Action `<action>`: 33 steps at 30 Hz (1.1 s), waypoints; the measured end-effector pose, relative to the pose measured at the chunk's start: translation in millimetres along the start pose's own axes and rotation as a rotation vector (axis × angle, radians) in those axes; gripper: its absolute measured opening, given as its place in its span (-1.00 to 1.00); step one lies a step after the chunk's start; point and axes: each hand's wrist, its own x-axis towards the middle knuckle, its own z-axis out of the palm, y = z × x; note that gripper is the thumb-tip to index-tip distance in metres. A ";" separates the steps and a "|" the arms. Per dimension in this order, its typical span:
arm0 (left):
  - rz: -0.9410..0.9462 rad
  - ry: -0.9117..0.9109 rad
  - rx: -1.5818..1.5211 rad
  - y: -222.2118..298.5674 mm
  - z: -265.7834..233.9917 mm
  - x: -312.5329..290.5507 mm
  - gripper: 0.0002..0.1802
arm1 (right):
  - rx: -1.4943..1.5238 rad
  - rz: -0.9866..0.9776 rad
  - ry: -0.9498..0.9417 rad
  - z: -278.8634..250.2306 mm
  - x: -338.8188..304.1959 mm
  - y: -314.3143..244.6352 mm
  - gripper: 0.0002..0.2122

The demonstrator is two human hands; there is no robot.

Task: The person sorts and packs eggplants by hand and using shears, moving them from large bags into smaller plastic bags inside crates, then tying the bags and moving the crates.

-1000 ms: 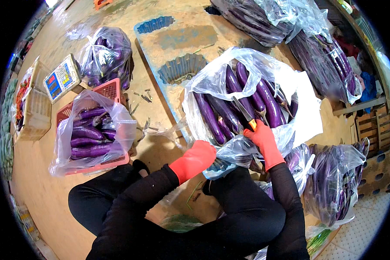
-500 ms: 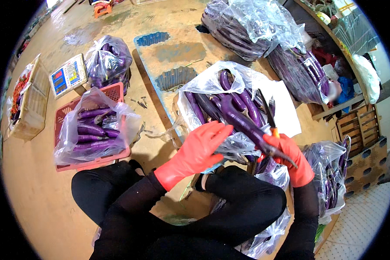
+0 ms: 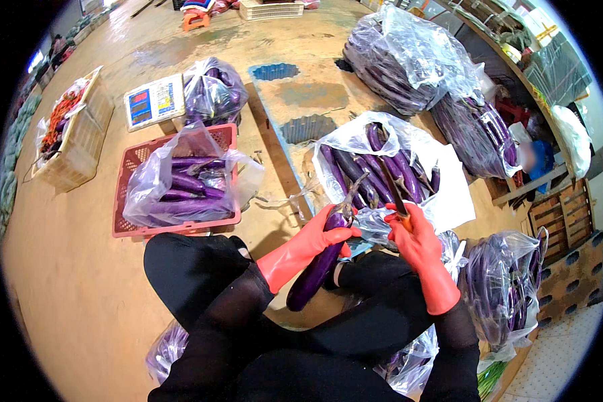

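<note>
My left hand (image 3: 318, 244), in a red rubber glove, is closed round an eggplant (image 3: 313, 280) near its stem end. The stem points up and away from me, while the rounded purple end hangs over my lap. In my gloved right hand (image 3: 415, 242) is a knife (image 3: 393, 186) with an orange handle, its dark narrow blade pointing up and away. Just beyond both hands lies an opened clear plastic bag (image 3: 366, 121) holding several eggplants (image 3: 409, 175). Left of my knee, a red crate (image 3: 124, 181) lined with clear plastic contains more eggplants (image 3: 187, 182).
A digital scale (image 3: 155, 104) stands behind the red crate, beside a tied bag of eggplants (image 3: 216, 94). Large bags of eggplants (image 3: 395, 63) lie at the far right, and another bag (image 3: 506, 281) stands by my right arm. A cream crate (image 3: 80, 151) is at far left.
The eggplant has passed from my right hand to my left and now points stem-up. The knife stays in my right hand. The view has shifted, so the surroundings sit further right.
</note>
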 end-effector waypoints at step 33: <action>-0.172 0.225 -0.276 -3.6 -46.6 -4.8 -0.37 | -0.748 -0.183 -0.186 74.6 39.4 13.5 -0.84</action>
